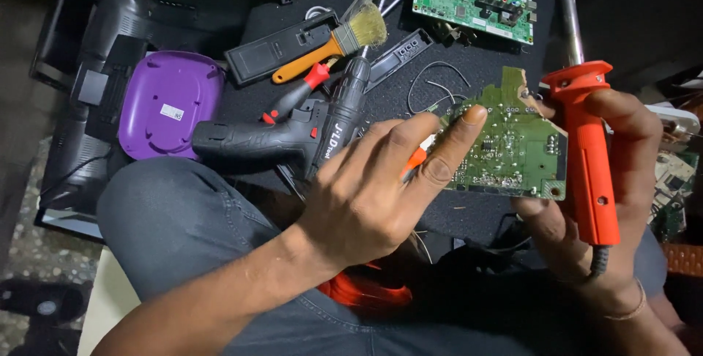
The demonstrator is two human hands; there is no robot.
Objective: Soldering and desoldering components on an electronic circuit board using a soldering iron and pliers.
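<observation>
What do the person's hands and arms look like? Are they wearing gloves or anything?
No gloves. The left hand and right hand are both bare, and both forearms are bare too, with no sleeves showing. The only thing worn is a thin, light-coloured band around the right wrist. No rings or watch can be seen.

green circuit board [512,143], orange soldering iron handle [589,158], purple cover [170,103]

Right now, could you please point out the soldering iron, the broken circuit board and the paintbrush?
soldering iron [588,173], head view, orange handle.
broken circuit board [516,143], head view, solder side.
paintbrush [364,28], head view, bristles.
</observation>
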